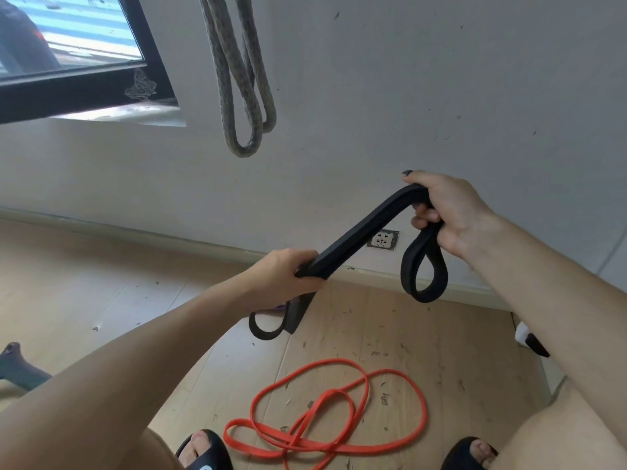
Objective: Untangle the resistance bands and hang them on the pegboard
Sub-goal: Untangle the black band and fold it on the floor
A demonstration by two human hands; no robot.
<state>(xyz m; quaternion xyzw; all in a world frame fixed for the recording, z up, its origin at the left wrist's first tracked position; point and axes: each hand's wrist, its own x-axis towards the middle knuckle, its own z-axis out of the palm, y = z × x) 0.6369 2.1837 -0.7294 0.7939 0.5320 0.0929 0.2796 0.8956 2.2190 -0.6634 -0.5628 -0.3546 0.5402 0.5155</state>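
You're gripping black resistance band (359, 232) mid-frame: left hand (288, 273) and right hand (448, 212) both clenching folded strands. Risk: dangling loops snagging; orange band (339, 415) lying tangled between feet, tripping you.

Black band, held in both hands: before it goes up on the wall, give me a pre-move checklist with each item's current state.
1. Left hand has a firm grip on the black band: ok.
2. Right hand holds the band's other bend: ok.
3. Black band free of the red band on the floor: ok, they lie apart.
4. Black band fully untwisted: cannot tell, loops hang below each hand.
5. Free peg for hanging: cannot tell, no peg in view; the grey-green band already hangs from above the frame.
6. Red band untangled: not ok, it crosses over itself.
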